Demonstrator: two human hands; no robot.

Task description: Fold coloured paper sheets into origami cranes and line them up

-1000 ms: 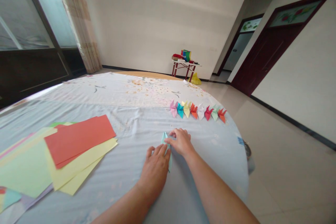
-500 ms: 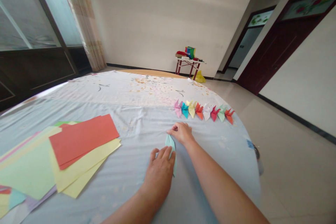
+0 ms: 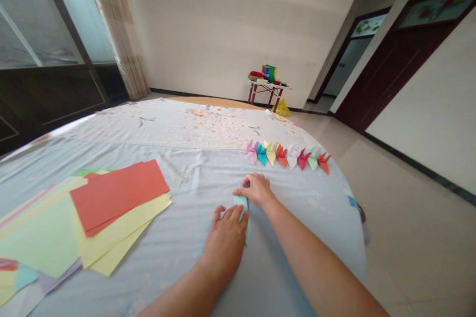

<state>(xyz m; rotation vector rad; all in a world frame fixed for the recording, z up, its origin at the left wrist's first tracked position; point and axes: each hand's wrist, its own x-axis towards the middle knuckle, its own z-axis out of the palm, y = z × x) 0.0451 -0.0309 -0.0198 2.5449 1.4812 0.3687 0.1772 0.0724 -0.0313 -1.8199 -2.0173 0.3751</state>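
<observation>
A narrow piece of folded light-green paper lies on the blue cloth in front of me. My left hand rests over its lower part, fingers stretched out and pressing it down. At the far end, my right hand has thumb and forefinger closed at the paper's tip, which the fingers partly hide. Beyond my hands stands a row of several folded paper cranes in different colours, among them a pink crane, a blue crane and an orange-red crane at the right end.
To my left lie overlapping paper sheets: red sheets on top, yellow sheets and a pale green sheet below. A cloth covers the round table. A small side table stands by the wall.
My right thumb and forefinger have shifted slightly left at the paper's tip, which now looks blunt instead of pointed. My left hand stays almost in place.
</observation>
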